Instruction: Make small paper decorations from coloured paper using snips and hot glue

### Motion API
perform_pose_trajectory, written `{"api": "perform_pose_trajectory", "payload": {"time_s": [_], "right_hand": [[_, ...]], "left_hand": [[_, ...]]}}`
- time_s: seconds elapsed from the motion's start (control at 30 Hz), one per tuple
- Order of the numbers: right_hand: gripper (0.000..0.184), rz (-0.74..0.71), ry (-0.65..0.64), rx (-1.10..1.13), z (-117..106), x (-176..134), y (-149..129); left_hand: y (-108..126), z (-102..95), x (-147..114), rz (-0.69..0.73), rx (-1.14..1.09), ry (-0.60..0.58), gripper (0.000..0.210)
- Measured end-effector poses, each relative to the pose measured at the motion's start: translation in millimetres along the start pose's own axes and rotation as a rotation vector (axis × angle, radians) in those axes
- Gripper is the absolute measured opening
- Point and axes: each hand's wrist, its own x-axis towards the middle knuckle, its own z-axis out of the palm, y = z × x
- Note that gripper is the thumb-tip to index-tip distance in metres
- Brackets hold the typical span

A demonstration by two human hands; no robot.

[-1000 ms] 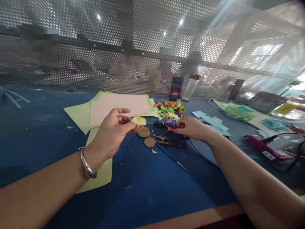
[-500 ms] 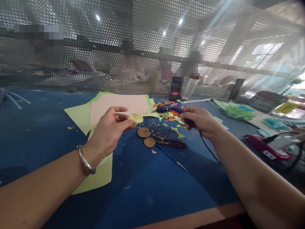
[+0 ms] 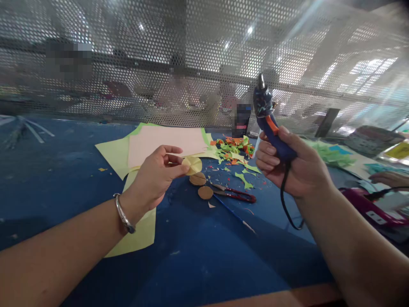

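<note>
Between thumb and fingers my left hand [image 3: 161, 175] pinches a small round piece of yellow paper [image 3: 193, 165], held above the table. My right hand [image 3: 290, 162] is wrapped round the handle of a blue glue gun [image 3: 271, 123] with an orange trigger, its metal nozzle pointing up. A black cord hangs from the handle. Below the yellow paper lie two brown discs [image 3: 205, 192], close to a pair of thread snips [image 3: 238, 194] with dark red handles. A thin blue brush [image 3: 233, 212] lies slanted beside them.
Pale sheets of paper [image 3: 166, 138] lie stacked at the back left. Green and orange paper scraps [image 3: 236, 149] are heaped behind the snips. A purple power strip [image 3: 375, 209] is at the right, near another person's hand [image 3: 390, 179]. A perforated metal screen [image 3: 204, 85] stands behind the table.
My right hand has raised the glue gun away from the yellow paper and turned its nozzle upward. In my left hand the paper now shows its round face.
</note>
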Motion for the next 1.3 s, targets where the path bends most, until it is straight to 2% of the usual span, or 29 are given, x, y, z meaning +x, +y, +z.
{"api": "perform_pose_trajectory", "payload": {"time_s": [0.13,0.23,0.5,0.73,1.07,1.17,1.3], "right_hand": [[0.019,0.012,-0.093,0.252,-1.2,-2.3,0.8],[0.018,0.023,-0.111,0.298,-2.0,-3.0,1.8],[0.024,0.1,-0.035,0.133,6.4,-0.7,14.5],[0.015,-0.001,0.014,0.132,12.7,-2.6,22.1],[0.008,-0.093,-0.117,0.15,18.1,-10.5,14.2],[0.006,-0.08,-0.125,0.073,18.5,-9.7,14.1],[0.018,-0.116,-0.057,-0.186,16.1,-6.5,20.8]], "left_hand": [[-1.6,0.7,0.9,0.003,-0.009,-0.014,0.039],[-0.9,3.0,-0.2,0.002,-0.024,-0.029,0.033],[-0.2,2.3,-1.9,-0.015,-0.003,-0.085,0.024],[0.9,3.3,-2.0,-0.031,0.019,-0.104,0.016],[2.6,4.8,-1.7,-0.07,0.01,-0.056,0.014],[0.1,2.7,1.5,-0.061,0.017,-0.058,0.014],[-3.1,-1.5,6.4,0.017,0.052,-0.04,0.02]]}}
